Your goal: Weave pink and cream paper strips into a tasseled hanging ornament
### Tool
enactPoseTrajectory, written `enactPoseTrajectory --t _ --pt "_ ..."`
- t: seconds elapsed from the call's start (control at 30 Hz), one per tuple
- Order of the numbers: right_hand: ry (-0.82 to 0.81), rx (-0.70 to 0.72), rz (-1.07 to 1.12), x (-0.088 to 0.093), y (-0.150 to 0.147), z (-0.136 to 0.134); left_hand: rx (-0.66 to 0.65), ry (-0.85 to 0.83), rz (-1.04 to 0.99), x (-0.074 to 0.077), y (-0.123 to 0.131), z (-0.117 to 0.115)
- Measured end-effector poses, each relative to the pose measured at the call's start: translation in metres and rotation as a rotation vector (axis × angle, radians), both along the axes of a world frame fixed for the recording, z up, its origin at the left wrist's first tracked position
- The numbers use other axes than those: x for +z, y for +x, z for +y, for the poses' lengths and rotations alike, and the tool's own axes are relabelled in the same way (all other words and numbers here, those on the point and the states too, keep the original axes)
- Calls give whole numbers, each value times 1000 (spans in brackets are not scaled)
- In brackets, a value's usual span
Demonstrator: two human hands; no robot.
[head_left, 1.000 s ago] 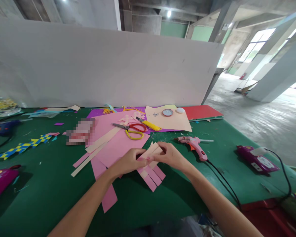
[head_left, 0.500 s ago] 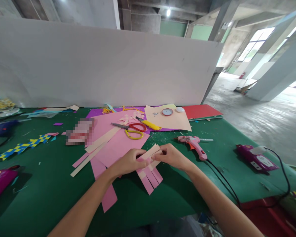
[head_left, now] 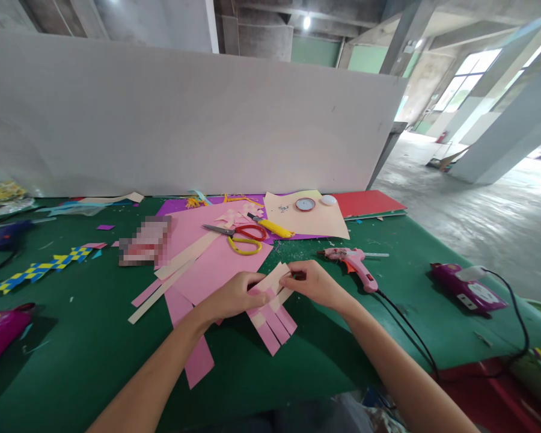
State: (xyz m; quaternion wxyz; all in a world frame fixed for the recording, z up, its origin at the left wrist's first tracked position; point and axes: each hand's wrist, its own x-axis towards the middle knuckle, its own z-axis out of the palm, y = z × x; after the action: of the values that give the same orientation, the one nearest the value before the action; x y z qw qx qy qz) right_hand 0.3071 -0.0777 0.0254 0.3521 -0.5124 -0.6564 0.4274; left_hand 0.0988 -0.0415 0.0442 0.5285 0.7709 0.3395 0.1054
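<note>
We hold a woven paper piece (head_left: 270, 304) of pink and beige strips just on the near side of the red-and-yellow scissors (head_left: 241, 236), low over the green table (head_left: 94, 349). Our left hand (head_left: 232, 296) is closed on the piece's left edge, thumb on top and fingers curled beneath. Our right hand (head_left: 313, 282) pinches the far right end of its beige strips, fingertips narrowed on the paper. The loose pink ends fan out toward us, touching or nearly touching the table.

The scissors lie shut on a pink sheet (head_left: 216, 264) that spreads under them and toward our left hand. Left of the scissors, long loose beige strips (head_left: 184, 255) lie slanted across that sheet. Just right of the scissors lies a yellow utility knife (head_left: 273, 227), and beyond it a beige sheet (head_left: 315, 225) bearing a round tin lid (head_left: 305, 204). Farther right of the scissors lies a red sheet (head_left: 367, 203). To the scissors' near right, a pink glue gun (head_left: 354, 264) rests on the table close to our right hand, its black cord trailing toward us. Well right of the scissors sits a purple device (head_left: 466, 288). Well to the left of the scissors lies a blue-and-yellow woven band (head_left: 36, 270). Behind the scissors a white board (head_left: 184, 120) stands along the table's far edge.
</note>
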Motion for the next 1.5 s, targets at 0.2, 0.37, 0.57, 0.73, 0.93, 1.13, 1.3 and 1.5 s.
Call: enactPoseTrajectory --t 0.2,0.37,0.57,0.73,0.93,1.13,1.3,1.5 --pt "5 20 52 5 1 0 5 0 16 -4 -1 1" --pt "-68 101 81 5 -7 -6 -1 16 12 -6 0 2" --pt "-38 -46 -11 -1 -15 -5 -12 -20 0 -6 1 0" --pt "-23 -53 13 -3 -14 -4 -5 -29 -1 -4 1 0" --pt "55 -117 51 3 -6 0 18 -8 6 -2 1 0" --pt "69 -280 141 0 7 6 35 3 20 2 0 -2" --pt "127 -500 240 4 17 6 174 59 -71 0 0 1" --pt "161 -606 280 7 20 5 500 175 -197 -9 -4 11"
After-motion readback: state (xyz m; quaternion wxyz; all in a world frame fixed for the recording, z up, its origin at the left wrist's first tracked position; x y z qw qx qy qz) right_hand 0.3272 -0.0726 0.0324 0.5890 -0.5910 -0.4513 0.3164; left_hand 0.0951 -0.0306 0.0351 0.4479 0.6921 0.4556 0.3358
